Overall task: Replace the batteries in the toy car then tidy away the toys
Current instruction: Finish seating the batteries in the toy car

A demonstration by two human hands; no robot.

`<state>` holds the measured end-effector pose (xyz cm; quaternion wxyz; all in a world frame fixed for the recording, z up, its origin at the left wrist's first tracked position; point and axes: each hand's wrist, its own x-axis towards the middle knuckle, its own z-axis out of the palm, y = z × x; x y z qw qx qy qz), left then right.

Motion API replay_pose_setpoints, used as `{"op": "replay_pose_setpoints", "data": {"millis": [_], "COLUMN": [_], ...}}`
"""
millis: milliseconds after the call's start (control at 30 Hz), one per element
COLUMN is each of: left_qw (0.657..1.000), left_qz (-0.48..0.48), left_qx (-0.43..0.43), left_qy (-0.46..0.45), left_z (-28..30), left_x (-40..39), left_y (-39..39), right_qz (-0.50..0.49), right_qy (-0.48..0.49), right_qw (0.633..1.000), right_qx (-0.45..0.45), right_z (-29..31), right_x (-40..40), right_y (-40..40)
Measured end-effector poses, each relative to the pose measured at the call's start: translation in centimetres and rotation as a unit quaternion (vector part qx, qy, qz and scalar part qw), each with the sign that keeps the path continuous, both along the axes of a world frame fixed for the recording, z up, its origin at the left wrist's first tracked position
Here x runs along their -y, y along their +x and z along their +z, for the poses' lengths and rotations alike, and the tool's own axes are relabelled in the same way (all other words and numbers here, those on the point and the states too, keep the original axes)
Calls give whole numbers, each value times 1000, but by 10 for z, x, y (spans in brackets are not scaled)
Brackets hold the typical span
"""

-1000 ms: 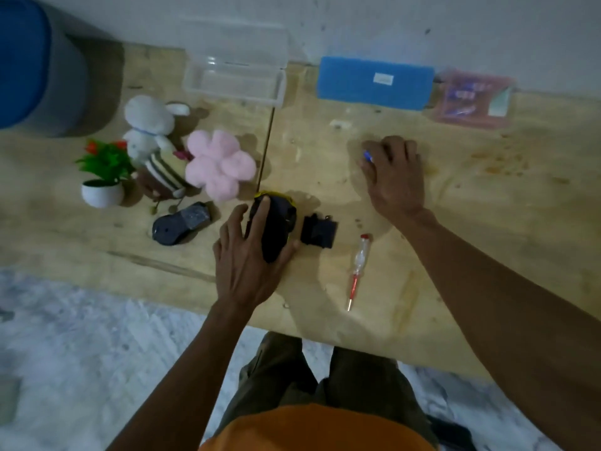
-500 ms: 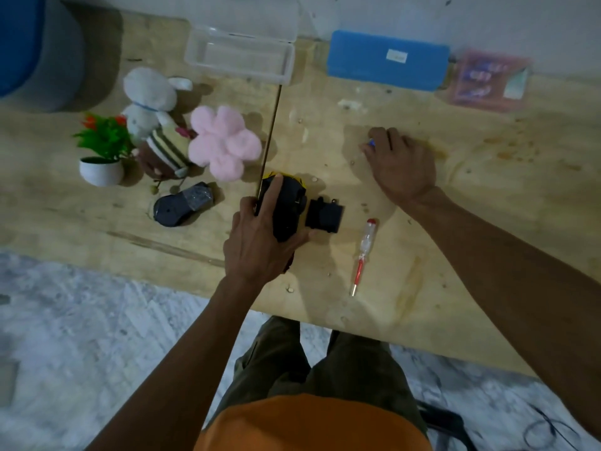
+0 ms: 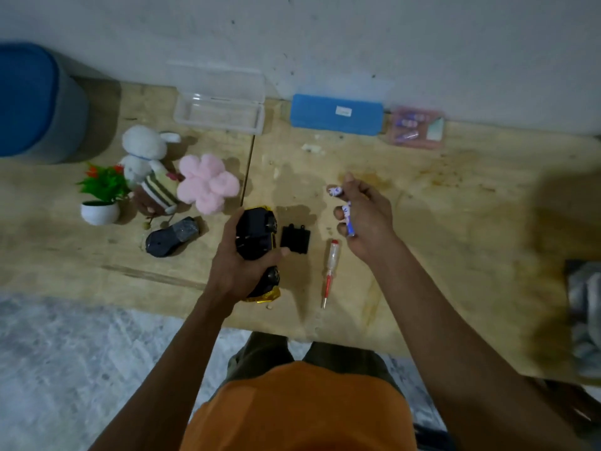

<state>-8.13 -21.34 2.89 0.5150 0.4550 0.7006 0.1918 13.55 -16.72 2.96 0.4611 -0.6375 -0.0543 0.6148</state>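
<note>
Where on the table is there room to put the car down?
Bare wood lies right of the screwdriver, toward the table's right end, and below the blue case. It is crowded on the left, round the pink flower, bunny and plant.

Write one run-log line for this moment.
left hand: grips toy car underside up | right hand: holds batteries | battery cover: off, on table

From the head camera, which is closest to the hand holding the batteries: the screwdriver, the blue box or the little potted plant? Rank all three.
Measured from the right hand:
1. Screwdriver, on the table just below the hand, toward the person.
2. Blue box, at the back by the wall.
3. Potted plant, far off on the left side, beyond the toy car.
</note>
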Motion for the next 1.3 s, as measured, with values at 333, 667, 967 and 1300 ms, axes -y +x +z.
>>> {"op": "replay_pose_setpoints", "data": {"millis": [333,667,967,1300], "left_qw": [982,975,975,970], "left_qz": [-3,-71,-113,-141], "left_qx": [188,201,166,179], "left_qy": [34,62,98,80], "left_z": [60,67,63,71], "left_x": [-3,-1,8,17], "left_y": [10,-32,-73,-102], "right_qz": [-40,-56,-30,-12], "right_qy": [0,-52,-21,14], "right_qw": [999,989,979,997], "right_qx": [1,-129,-199,-71], "right_z": [90,105,110,108], "right_x": [47,61,76,81], "right_y": [-44,-76,-117,-140]}}
